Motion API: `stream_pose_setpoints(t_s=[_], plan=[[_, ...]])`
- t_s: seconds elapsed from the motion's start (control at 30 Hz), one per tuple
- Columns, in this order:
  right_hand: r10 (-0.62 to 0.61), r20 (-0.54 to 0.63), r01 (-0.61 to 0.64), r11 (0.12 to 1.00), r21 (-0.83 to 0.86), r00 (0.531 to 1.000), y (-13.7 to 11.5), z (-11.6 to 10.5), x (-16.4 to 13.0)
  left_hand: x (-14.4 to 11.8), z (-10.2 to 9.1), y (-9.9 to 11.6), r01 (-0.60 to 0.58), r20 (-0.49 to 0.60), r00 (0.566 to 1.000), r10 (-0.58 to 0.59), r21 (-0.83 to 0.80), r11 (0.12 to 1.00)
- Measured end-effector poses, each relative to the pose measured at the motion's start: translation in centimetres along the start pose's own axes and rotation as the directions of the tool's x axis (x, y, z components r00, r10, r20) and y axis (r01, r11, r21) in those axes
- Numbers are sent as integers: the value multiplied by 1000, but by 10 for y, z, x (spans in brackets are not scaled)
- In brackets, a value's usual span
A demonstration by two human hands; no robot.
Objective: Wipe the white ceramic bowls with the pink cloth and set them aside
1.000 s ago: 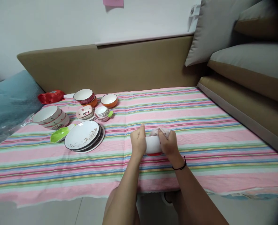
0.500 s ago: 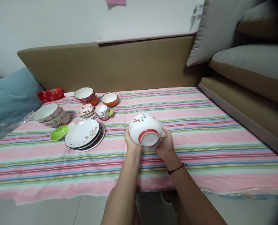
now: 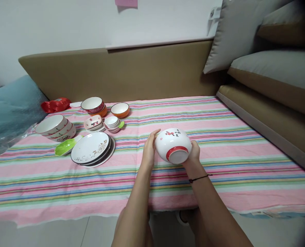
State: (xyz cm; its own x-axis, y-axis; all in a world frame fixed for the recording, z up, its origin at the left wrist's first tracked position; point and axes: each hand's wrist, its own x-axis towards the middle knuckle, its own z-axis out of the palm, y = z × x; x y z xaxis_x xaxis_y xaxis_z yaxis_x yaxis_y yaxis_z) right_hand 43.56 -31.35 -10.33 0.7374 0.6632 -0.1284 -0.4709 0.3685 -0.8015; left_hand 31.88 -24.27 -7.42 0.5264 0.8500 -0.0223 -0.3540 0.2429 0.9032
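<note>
From the head camera, the person sat at the near edge of a bed covered with a striped cloth (image 3: 219, 130). Both bare hands were raised just above the cloth, near the middle of that near edge, with a white bowl (image 3: 173, 145) between them. The bowl was tipped on its side so its red-ringed foot faced the camera, and a small red flower mark showed on its upper wall. The right hand (image 3: 194, 153) cupped the bowl from the far right side, fingers wrapped behind it and grasping it. The left hand (image 3: 149, 150) lay flat and released against the bowl's left wall, fingers extended, steadying rather than gripping.

The bowl looked glazed ceramic: stiff, smooth, likely slippery and breakable if dropped, and of moderate weight. The rim and the raised foot ring seemed the surest places to hold it, with a palm under the wall.

Toward the left far corner of the cloth stood the other dishes: a stack of plates (image 3: 92, 153), a green dish (image 3: 65, 146) just beside it, a stack of large bowls (image 3: 55, 128), an orange bowl (image 3: 120, 110), a red-banded bowl (image 3: 93, 105), small saucers (image 3: 112, 124) and a red bag (image 3: 55, 104). Cushions (image 3: 266, 65) lay piled at the right.
</note>
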Motion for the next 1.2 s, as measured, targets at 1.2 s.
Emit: stream_pose_setpoints(t_s=[1.2], plan=[[337, 73, -337, 941, -17, 939, -21, 2, -7, 2, 7, -11, 211, -88, 970, -226, -152, 966]])
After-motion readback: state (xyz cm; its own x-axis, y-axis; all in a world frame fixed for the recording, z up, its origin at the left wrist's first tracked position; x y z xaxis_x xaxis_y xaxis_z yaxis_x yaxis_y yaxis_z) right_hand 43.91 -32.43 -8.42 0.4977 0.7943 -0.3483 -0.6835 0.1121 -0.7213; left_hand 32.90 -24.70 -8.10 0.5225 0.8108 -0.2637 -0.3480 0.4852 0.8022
